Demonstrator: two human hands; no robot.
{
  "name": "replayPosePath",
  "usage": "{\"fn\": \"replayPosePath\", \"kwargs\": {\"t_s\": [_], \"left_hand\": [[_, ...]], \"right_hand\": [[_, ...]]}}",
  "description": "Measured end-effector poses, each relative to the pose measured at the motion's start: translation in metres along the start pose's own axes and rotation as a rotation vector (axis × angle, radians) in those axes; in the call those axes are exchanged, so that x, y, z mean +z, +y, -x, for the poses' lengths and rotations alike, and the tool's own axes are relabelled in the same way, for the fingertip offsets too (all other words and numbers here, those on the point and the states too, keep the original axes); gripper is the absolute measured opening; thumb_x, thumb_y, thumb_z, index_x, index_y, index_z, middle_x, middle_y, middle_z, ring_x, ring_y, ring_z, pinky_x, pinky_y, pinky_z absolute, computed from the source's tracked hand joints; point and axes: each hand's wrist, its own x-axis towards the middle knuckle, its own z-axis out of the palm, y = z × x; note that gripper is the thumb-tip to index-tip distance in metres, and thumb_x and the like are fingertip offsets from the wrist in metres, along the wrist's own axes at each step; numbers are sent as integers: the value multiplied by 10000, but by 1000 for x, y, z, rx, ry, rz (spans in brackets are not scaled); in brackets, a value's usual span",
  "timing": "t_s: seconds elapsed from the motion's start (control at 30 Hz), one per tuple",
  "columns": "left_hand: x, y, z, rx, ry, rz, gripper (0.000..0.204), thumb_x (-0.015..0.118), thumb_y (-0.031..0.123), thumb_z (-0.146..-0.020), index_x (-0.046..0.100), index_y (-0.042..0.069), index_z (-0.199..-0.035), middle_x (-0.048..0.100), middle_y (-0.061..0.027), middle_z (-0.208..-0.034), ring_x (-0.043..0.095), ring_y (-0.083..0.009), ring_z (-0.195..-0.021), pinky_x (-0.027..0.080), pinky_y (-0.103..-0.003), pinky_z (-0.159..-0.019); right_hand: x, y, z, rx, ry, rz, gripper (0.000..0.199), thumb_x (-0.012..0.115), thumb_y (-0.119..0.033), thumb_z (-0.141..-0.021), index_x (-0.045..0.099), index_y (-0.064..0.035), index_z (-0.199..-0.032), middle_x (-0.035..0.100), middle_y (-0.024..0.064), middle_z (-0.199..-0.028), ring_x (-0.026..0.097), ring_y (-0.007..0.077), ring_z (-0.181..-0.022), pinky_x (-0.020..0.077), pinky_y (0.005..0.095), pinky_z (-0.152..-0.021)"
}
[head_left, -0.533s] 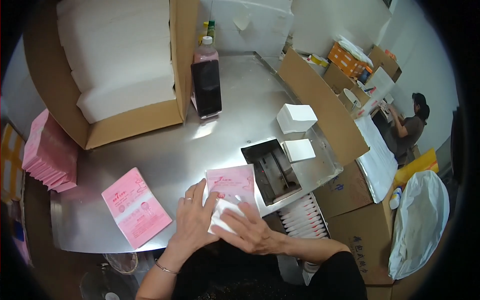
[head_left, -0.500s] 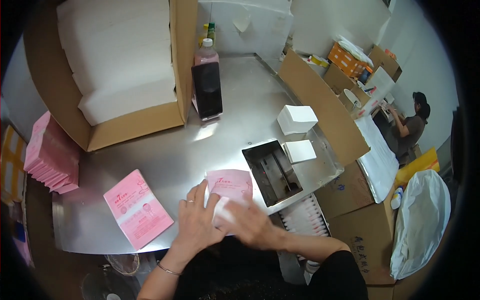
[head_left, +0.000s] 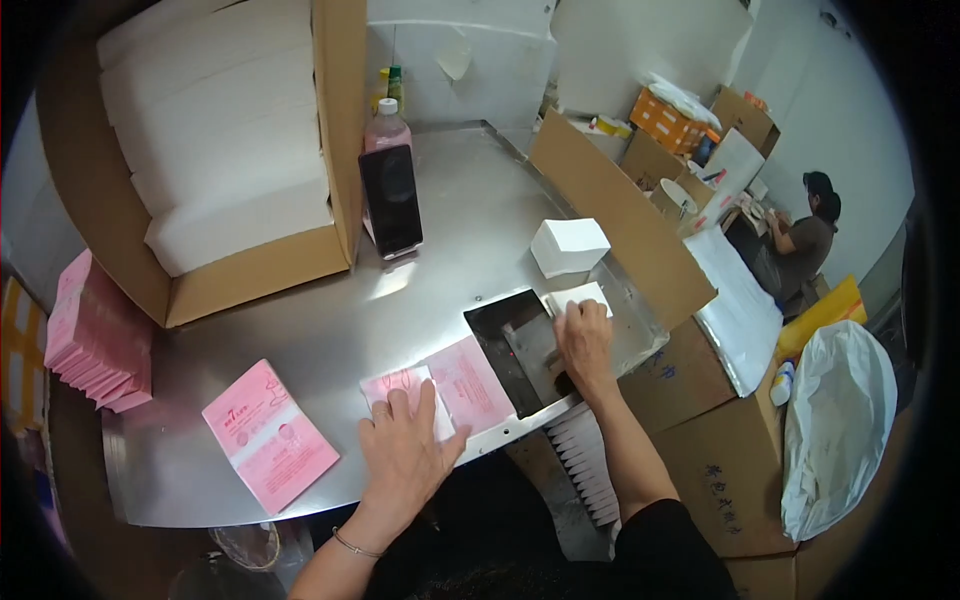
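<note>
Lying flat under the left hand (head_left: 405, 450), a pink pouch (head_left: 468, 385) gapes open.

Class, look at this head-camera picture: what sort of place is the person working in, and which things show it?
Probably a small packing workshop. A steel table carries pink flat packets, a big cardboard carton holds white stacks, and more cartons stand about; the left hand presses a packet flat.

One head-worn fisheye view looks steeply down — close over the steel tabletop (head_left: 330, 330) — edges bending toward its rim.
</note>
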Motion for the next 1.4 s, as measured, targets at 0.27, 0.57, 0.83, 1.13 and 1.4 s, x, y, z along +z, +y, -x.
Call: {"fn": "replayPosePath", "kwargs": {"t_s": [0.27, 0.57, 0.83, 1.13, 1.4], "left_hand": [[8, -12, -10, 261, 221, 46, 624, 772, 510, -746, 631, 60, -1154, 537, -191, -1247, 475, -402, -1205, 345, -579, -981], [11, -9, -5, 351, 127, 141, 396, 719, 240, -817, 630, 37, -1146, 577, -178, -1086, 568, -340, -929, 470, -438, -721], [-4, -20, 4, 278, 138, 235, 748, 787, 270, -658, 567, 88, -1349, 531, -133, -979, 541, -319, -938, 423, -443, -765], [-27, -36, 37, 319, -31, 296, 559, 718, 153, -846, 561, 74, -1377, 552, -129, -990, 543, -303, -919, 408, -422, -799], [-31, -88, 59, -259, 309, -244, 550, 660, 256, -849, 570, 94, -1366, 436, -220, -1456, 374, -452, -1343, 222, -645, -1117]], "right_hand": [[-9, 7, -2, 98, 3, -131, 165, 662, -155, -898, 683, -31, -790, 599, 128, -886, 576, 317, -888, 471, 451, -771], [-23, 12, 4, 66, 183, -372, 319, 602, 55, -798, 667, -6, -1105, 656, 180, -1163, 630, 387, -996, 495, 494, -866], [-79, -132, 59, -585, -21, -616, 374, 664, -151, -809, 654, 23, -1140, 629, 210, -1094, 633, 402, -1036, 294, 721, -1099], [5, -75, 19, -67, -245, -607, 131, 534, -110, -912, 642, -37, -913, 693, 177, -899, 673, 407, -871, 533, 521, -822], [-48, -39, 14, 77, -102, -299, 185, 673, -178, -881, 684, -86, -1040, 682, 157, -993, 634, 367, -944, 497, 481, -792]]}}
